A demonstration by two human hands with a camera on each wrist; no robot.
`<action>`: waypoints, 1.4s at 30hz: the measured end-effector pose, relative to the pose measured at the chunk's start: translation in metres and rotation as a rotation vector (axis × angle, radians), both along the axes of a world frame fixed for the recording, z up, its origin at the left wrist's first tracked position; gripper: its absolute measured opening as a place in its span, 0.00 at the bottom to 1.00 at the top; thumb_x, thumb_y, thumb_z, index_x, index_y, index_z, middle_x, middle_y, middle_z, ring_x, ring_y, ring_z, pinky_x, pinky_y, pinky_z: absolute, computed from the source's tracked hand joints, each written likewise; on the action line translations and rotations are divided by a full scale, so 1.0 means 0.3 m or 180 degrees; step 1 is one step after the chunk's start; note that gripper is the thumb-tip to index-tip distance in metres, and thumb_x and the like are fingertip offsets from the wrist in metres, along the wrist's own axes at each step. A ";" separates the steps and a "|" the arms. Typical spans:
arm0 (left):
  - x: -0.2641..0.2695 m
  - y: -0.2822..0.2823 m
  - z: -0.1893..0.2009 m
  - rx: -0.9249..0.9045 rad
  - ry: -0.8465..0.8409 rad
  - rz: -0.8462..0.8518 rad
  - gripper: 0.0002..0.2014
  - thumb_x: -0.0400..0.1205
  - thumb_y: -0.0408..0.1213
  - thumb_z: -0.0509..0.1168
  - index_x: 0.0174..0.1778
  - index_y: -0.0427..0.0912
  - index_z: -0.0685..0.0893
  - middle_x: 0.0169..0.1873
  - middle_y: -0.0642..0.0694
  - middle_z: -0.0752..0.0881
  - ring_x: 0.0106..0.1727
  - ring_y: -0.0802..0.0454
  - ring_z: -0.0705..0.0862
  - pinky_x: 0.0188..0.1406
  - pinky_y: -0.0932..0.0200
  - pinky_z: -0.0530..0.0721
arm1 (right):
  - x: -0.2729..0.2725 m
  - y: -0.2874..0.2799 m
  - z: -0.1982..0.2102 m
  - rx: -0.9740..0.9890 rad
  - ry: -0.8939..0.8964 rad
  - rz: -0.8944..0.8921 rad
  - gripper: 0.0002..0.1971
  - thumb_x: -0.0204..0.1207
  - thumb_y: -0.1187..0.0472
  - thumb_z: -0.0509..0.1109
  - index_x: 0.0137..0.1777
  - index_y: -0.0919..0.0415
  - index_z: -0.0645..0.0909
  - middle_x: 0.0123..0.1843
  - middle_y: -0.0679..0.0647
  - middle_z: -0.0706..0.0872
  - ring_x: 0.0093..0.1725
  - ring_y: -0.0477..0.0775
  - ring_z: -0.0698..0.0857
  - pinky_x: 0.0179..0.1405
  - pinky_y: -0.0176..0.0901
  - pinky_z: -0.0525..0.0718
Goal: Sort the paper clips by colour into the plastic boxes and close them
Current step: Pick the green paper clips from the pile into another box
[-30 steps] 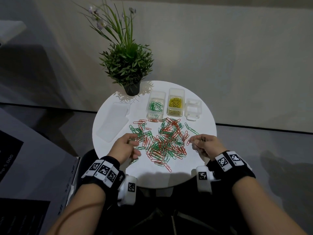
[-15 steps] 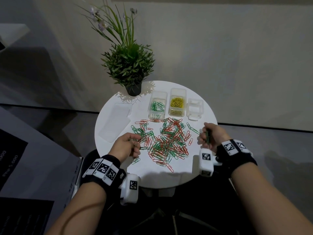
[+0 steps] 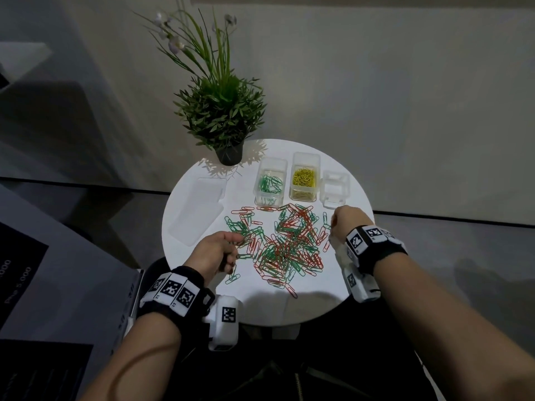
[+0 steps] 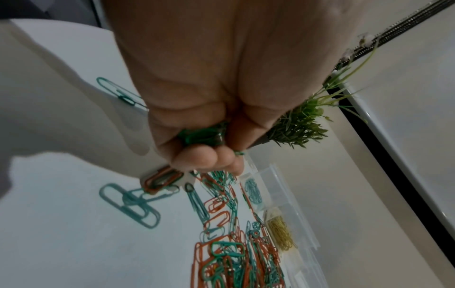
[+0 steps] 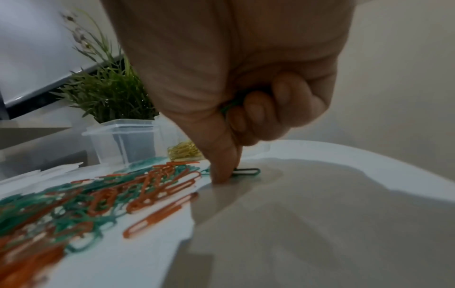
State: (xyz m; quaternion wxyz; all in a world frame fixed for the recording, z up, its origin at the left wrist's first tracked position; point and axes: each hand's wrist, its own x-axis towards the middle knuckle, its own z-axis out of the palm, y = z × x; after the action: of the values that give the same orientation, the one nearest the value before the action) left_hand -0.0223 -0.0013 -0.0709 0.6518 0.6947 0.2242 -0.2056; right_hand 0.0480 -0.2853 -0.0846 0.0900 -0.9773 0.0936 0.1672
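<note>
Your right hand (image 5: 246,109) already held green clips curled in its fingers, and its pointing finger pressed down beside one more green clip (image 5: 246,171) on the table (image 3: 318,296), right of the mixed pile (image 3: 283,244) in the middle. Your left hand (image 4: 197,117) gripped a green bunch too. It was best to slide that clip out, then drop all the greens in the green box (image 3: 269,183) at the upper middle.

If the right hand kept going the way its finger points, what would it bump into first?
Its finger points straight down, so the right hand would meet the white table almost at once, just beside a green paper clip. Whether the fingertip already touches is unclear.
</note>
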 end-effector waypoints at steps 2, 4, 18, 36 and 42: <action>0.005 0.000 0.004 0.0208 -0.0034 -0.0087 0.12 0.83 0.27 0.55 0.54 0.34 0.83 0.27 0.45 0.75 0.24 0.53 0.69 0.20 0.65 0.67 | 0.004 0.009 0.005 0.0046 0.0318 0.0041 0.09 0.66 0.63 0.76 0.46 0.63 0.87 0.44 0.56 0.90 0.43 0.55 0.86 0.41 0.42 0.86; 0.010 0.004 0.001 0.0696 -0.0268 -0.0330 0.05 0.82 0.33 0.64 0.50 0.39 0.85 0.31 0.48 0.79 0.27 0.55 0.73 0.23 0.66 0.70 | 0.002 0.007 0.010 0.0198 0.0353 -0.0014 0.08 0.68 0.62 0.74 0.46 0.64 0.86 0.45 0.56 0.89 0.42 0.55 0.84 0.36 0.40 0.81; 0.219 0.031 0.005 0.3031 -0.0861 -0.1102 0.14 0.78 0.38 0.68 0.57 0.58 0.86 0.47 0.45 0.88 0.50 0.44 0.84 0.48 0.54 0.85 | 0.030 -0.006 -0.003 0.0732 -0.0268 -0.0820 0.10 0.77 0.64 0.62 0.55 0.64 0.81 0.56 0.61 0.86 0.53 0.63 0.84 0.46 0.43 0.76; 0.278 0.009 -0.028 0.3272 -0.0949 -0.1462 0.05 0.79 0.38 0.67 0.47 0.54 0.84 0.39 0.50 0.84 0.47 0.46 0.83 0.39 0.58 0.80 | -0.001 -0.004 0.000 0.2073 0.0056 -0.1389 0.04 0.77 0.66 0.66 0.40 0.62 0.79 0.40 0.59 0.88 0.35 0.55 0.85 0.32 0.41 0.84; 0.251 -0.034 -0.017 0.3025 -0.1170 -0.1772 0.07 0.79 0.42 0.69 0.50 0.57 0.88 0.46 0.54 0.88 0.50 0.52 0.84 0.45 0.60 0.81 | -0.016 -0.052 0.034 0.2935 0.0197 -0.1710 0.15 0.73 0.81 0.55 0.43 0.60 0.74 0.24 0.62 0.81 0.13 0.48 0.64 0.16 0.28 0.59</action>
State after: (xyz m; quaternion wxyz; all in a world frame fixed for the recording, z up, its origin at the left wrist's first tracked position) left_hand 0.0530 -0.0115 -0.0760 0.2180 0.9682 -0.0162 -0.1220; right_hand 0.0432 -0.3009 -0.0745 0.5470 -0.7726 0.2599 0.1908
